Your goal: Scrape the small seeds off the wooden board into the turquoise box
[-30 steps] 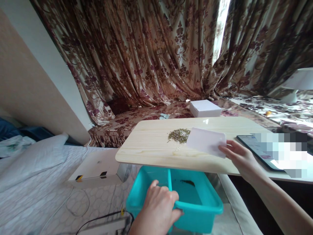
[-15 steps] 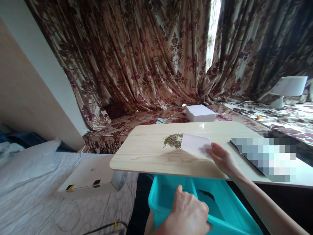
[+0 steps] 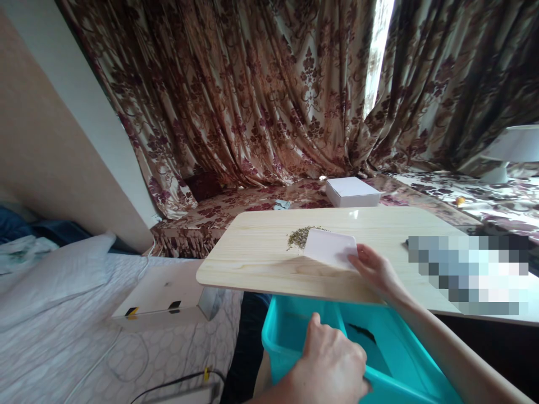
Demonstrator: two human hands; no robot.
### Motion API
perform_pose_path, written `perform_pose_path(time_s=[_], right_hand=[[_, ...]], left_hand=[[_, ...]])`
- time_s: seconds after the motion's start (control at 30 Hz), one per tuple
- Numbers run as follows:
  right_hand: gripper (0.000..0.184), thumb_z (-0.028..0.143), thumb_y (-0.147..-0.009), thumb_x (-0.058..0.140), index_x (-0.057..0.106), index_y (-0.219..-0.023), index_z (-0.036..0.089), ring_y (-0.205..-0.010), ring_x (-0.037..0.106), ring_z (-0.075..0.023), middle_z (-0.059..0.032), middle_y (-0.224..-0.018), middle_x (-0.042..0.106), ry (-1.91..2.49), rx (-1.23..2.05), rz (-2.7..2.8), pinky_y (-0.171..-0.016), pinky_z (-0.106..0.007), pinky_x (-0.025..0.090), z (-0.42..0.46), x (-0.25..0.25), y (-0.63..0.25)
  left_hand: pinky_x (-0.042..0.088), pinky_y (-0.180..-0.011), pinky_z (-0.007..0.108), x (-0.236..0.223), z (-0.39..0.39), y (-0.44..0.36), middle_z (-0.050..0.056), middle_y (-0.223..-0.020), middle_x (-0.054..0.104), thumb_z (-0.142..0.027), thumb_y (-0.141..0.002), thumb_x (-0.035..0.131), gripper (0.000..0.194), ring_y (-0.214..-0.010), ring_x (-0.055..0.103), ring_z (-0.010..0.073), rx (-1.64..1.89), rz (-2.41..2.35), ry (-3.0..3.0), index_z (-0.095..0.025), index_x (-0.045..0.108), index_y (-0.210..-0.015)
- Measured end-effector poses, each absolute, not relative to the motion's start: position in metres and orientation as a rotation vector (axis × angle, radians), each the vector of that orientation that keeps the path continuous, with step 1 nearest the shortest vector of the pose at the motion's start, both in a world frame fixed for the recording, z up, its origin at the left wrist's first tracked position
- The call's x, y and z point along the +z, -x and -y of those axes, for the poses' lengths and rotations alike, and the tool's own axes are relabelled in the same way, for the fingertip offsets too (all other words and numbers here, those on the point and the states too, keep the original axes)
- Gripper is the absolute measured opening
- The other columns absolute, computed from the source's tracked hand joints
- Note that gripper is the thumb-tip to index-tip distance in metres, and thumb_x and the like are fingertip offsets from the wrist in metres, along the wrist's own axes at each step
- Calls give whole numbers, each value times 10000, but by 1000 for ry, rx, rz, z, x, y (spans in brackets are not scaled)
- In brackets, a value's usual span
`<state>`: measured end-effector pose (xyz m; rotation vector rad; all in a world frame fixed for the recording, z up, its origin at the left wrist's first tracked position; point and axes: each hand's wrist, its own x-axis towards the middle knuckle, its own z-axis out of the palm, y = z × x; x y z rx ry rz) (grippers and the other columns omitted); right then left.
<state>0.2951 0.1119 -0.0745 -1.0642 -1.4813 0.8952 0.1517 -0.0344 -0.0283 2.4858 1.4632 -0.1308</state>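
My right hand (image 3: 371, 268) pinches the right end of a flat white plastic scraper (image 3: 330, 247) with rounded corners. The scraper's left edge lies over part of a loose pile of small green-brown dried bits (image 3: 297, 238) on the pale wooden table (image 3: 244, 264). Below the table's front edge, my left hand (image 3: 330, 359) is closed on a turquoise divided bin (image 3: 273, 336), around its rim or divider; the fingertips are hidden. A dark, narrow piece (image 3: 362, 332) shows in the bin's right compartment.
A pixelated flat object (image 3: 463, 275) lies on the table's right side. Behind stand a white box (image 3: 352, 192) and a lamp (image 3: 520, 143). At left, a white carton (image 3: 164, 292) and a pillow (image 3: 80, 264) rest on a bed.
The scraper in my right hand has shifted left, further over the pile, covering more of it. My left hand stays on the bin. The view has turned slightly left.
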Motion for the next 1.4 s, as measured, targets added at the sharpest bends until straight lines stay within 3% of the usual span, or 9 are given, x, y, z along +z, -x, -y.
perform_pose_path(time_s=[0.23, 0.57, 0.8, 1.0, 1.4], right_hand=[[387, 548, -639, 628, 584, -816, 207, -771, 663, -236, -72, -815, 715, 1033, 1035, 1575, -681, -321, 526, -101, -70, -286], [349, 478, -673, 649, 624, -843, 175, -718, 627, -200, -45, -774, 694, 983, 1234, 1678, -591, -279, 498, -73, -65, -287], [320, 412, -629, 667, 630, -867, 202, -791, 653, -242, -70, -837, 714, 1180, 912, 1275, -688, -323, 511, -95, -51, -326], [290, 337, -676, 584, 609, -919, 180, -805, 658, -232, -76, -858, 716, 1362, 635, 1117, -759, -334, 483, -109, -54, -352], [275, 362, -716, 549, 596, -915, 179, -760, 665, -218, -68, -821, 721, 1292, 605, 1303, -718, -328, 487, -111, -63, -353]], left_hand=[[253, -917, 456, -34, 34, -149, 47, -716, 639, -355, -790, 615, 150, -753, 573, 236, -68, -1464, -2453, -214, 664, -802], [302, -939, 418, -15, 37, -150, 99, -808, 679, -372, -805, 628, 215, -806, 608, 250, -266, -1490, -2436, -177, 686, -873], [274, -984, 396, -13, 38, -135, 108, -852, 682, -386, -785, 644, 260, -876, 611, 245, -292, -1540, -2321, -166, 684, -918], [293, -966, 398, -33, 45, -102, 54, -869, 673, -417, -732, 681, 233, -889, 598, 238, -109, -1638, -2252, -239, 690, -883], [350, -836, 332, -32, 59, -89, 6, -824, 643, -341, -730, 655, 148, -867, 549, 224, -37, -1833, -2142, -288, 687, -864]])
